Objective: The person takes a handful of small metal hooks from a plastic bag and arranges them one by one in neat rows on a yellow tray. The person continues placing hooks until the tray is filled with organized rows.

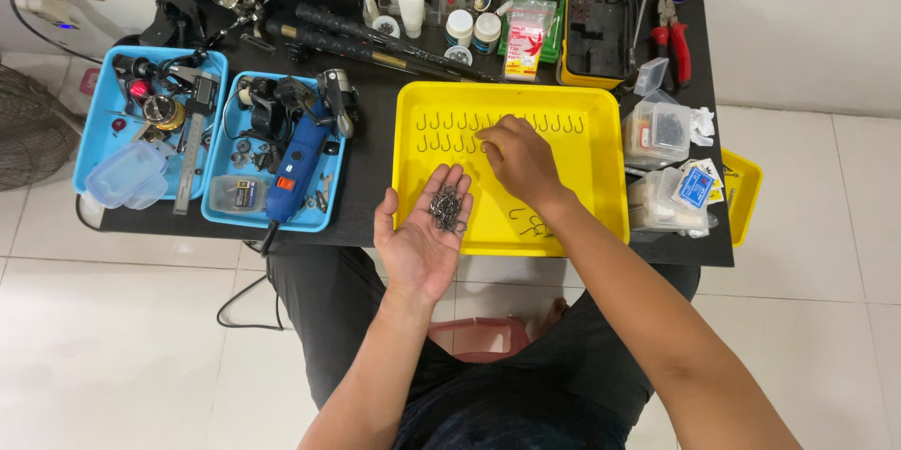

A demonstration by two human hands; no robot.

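Yellow tray [605,178] on black table [371,164]. Dark grey hooks [449,209] heaped in left hand [424,234]. Two light blue trays [99,122], blue power tool [296,168]. Red-handled pliers [676,42]. White floor tiles [122,347], pink stool [479,337].

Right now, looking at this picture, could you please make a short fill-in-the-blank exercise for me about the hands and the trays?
1. The left hand lies palm up and holds a small pile of metal ____.
2. The right hand reaches into the ____ tray, where hooks lie in rows.
3. The blue power tool lies in a ____ tray.
4. The red pliers lie at the table's far ____ corner.

Missing words: hooks; yellow; blue; right
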